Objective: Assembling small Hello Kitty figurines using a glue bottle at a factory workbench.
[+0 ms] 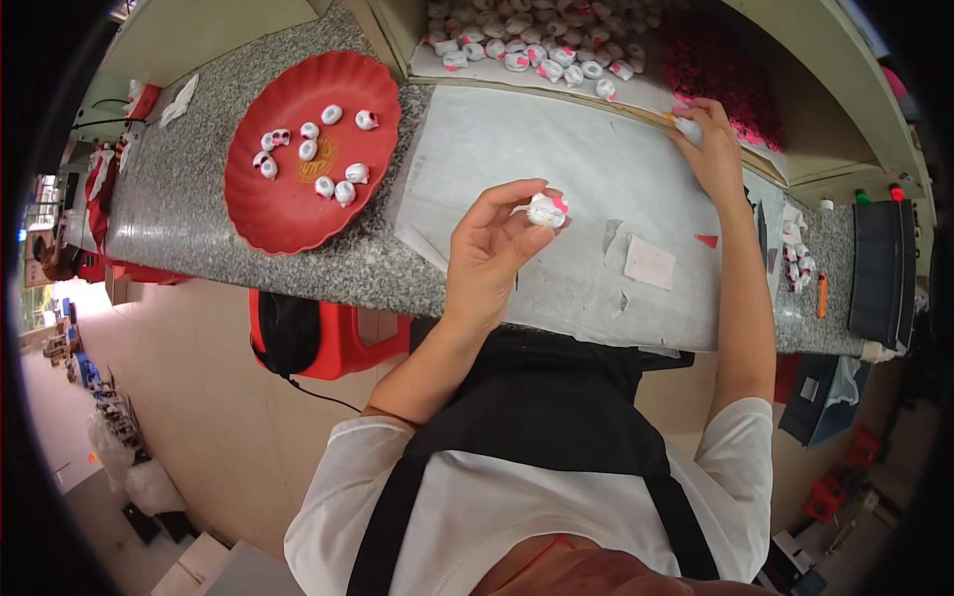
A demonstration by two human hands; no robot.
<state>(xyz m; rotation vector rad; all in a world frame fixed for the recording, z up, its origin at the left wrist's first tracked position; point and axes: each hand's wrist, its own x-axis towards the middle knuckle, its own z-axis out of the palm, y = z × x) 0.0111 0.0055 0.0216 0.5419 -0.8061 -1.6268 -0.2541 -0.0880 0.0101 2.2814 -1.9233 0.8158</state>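
Note:
My left hand [494, 245] is raised over the counter's front part and pinches a small white cat-head figurine with a pink bow [548, 210] between thumb and fingertips. My right hand [710, 142] reaches far forward to the edge of a shallow tray [636, 94], fingers closed around another small white figurine [688, 128]. The tray holds a heap of several white figurines [537, 50] and a pile of small red-pink pieces [715, 65]. A grey sheet [556, 149] covers the counter under both hands.
A red scalloped plate [288, 209] with several finished figurines sits on the granite counter [189, 199] at the left. A white paper scrap [650, 262] and a red chip [707, 239] lie on the sheet. A black box [880, 273] stands at the right; a red stool [328, 338] is below.

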